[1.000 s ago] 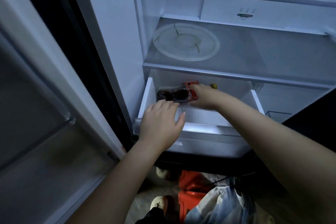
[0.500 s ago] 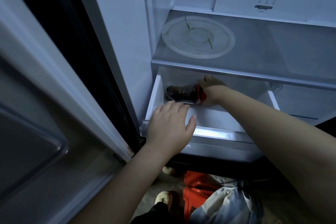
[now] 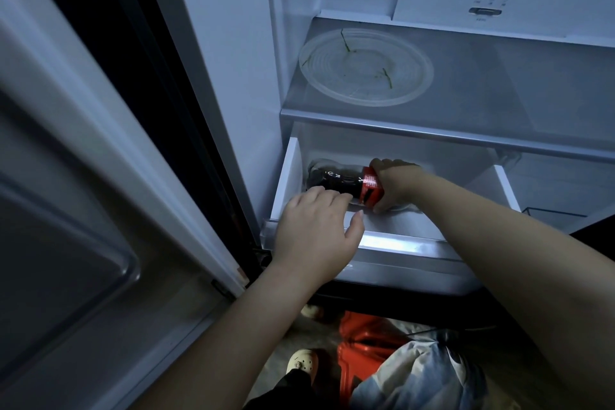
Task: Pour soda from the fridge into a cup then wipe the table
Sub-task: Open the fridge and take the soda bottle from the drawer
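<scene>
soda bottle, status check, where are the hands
Right hand shut on soda bottle, lying in open drawer. Left hand resting on drawer front. Nothing blocking.

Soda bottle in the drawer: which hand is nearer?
Right. The right hand wraps the soda bottle at its red label; the left hand rests on the drawer front.

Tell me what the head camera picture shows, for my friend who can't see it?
A person's right hand grips a dark soda bottle lying on its side in an open fridge drawer. The left hand rests on the drawer's front edge. A clear round plate sits on the shelf above.
</scene>
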Demonstrator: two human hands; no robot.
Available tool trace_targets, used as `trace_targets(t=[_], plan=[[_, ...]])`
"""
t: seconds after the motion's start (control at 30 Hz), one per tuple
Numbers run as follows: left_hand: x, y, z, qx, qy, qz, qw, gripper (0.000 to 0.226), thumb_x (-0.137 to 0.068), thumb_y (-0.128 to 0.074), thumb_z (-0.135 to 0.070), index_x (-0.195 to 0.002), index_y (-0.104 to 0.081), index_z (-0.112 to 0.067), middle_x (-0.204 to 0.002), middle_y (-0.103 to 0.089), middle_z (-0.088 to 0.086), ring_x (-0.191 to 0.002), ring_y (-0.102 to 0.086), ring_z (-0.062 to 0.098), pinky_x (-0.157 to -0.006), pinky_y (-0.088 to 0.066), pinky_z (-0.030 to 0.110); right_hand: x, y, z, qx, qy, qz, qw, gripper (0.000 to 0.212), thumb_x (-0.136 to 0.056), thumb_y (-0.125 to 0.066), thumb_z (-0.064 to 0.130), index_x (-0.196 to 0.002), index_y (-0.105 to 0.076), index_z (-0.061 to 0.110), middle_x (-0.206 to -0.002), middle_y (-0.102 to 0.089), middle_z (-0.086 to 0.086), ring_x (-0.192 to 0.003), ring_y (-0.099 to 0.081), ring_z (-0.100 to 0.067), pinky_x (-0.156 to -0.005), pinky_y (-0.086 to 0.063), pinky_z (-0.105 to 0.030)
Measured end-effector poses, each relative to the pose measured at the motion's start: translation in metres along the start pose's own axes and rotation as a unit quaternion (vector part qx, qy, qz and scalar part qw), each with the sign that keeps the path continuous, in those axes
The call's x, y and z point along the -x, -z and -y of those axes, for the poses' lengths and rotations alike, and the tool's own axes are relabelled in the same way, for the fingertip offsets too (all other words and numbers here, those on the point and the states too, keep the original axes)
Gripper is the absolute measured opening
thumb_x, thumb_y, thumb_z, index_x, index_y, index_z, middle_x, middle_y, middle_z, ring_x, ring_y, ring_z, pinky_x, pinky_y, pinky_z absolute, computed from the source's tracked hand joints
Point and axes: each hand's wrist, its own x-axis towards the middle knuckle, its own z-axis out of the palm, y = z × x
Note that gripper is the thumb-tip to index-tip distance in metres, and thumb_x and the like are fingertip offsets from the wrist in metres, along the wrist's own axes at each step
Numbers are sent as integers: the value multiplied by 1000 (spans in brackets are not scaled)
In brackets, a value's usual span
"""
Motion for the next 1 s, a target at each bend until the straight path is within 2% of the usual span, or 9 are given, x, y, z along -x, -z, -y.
trace_targets(t=[0.1,0.3,0.43,0.53,0.73,0.8,0.9,1.0], plan=[[-1,0,1,3,1,8,1000,51,-87,-30,-42,-103,-70,-16,-97,-71,-4,-97,-62,17,-82,-47,34,3,2,-1,19,2,-5,1000,82,-60,-75,55,-123,-38,19,-113,-56,-4,-94,-53,-23,-76,-45,-32],[-3,-3,4,7,-10,0,1000,57,-87,-25,-45,-116,-65,-17,-112,-68,-4,-109,-59,16,-89,-44,34,23,21,-1,47,-7,-16,999,73,-61,-73,54,-118,-44,19,-104,-60,-3,-84,-57,-23,-72,-51,-32],[-1,-5,3,0,-11,-35,999,56,-87,-29,-44,-122,-62,-15,-118,-66,-2,-111,-58,18,-87,-44,33,51,25,-4,71,-9,-48,996,72,-62,-70,59,-116,-46,19,-106,-60,-3,-88,-60,-27,-68,-47,-30],[0,-4,1,-1,-13,-52,999,59,-86,-31,-44,-128,-57,-11,-122,-64,3,-114,-57,21,-91,-45,35,74,35,-3,55,1,-83,995,69,-60,-72,53,-115,-46,20,-108,-59,-1,-92,-59,-26,-69,-46,-30],[3,-4,0,0,-11,-70,997,73,-86,-28,-50,-144,-36,-7,-150,-38,10,-137,-38,28,-109,-31,43,127,74,0,19,4,-153,988,67,-61,-71,53,-115,-48,23,-107,-58,3,-94,-59,-23,-66,-35,-27],[2,-1,-2,-5,-28,-85,996,77,-85,-30,-52,-147,-29,-6,-154,-30,12,-141,-29,29,-112,-26,46,145,80,0,-5,2,-171,985,66,-60,-70,52,-114,-48,23,-107,-58,3,-96,-58,-23,-66,-37,-27],[-2,11,-6,-29,-82,-128,988,87,-80,-39,-58,-147,-24,-5,-154,-26,16,-143,-19,31,-116,-19,47,171,87,0,-38,0,-198,980,67,-58,-71,53,-114,-48,26,-105,-58,6,-93,-58,-21,-68,-45,-31],[-6,30,-12,-64,-151,-150,975,97,-73,-55,-60,-149,-26,-6,-155,-25,15,-145,-17,32,-115,-14,49,191,88,3,-55,11,-214,975,70,-57,-73,53,-117,-47,28,-106,-57,9,-92,-58,-17,-70,-48,-31]])
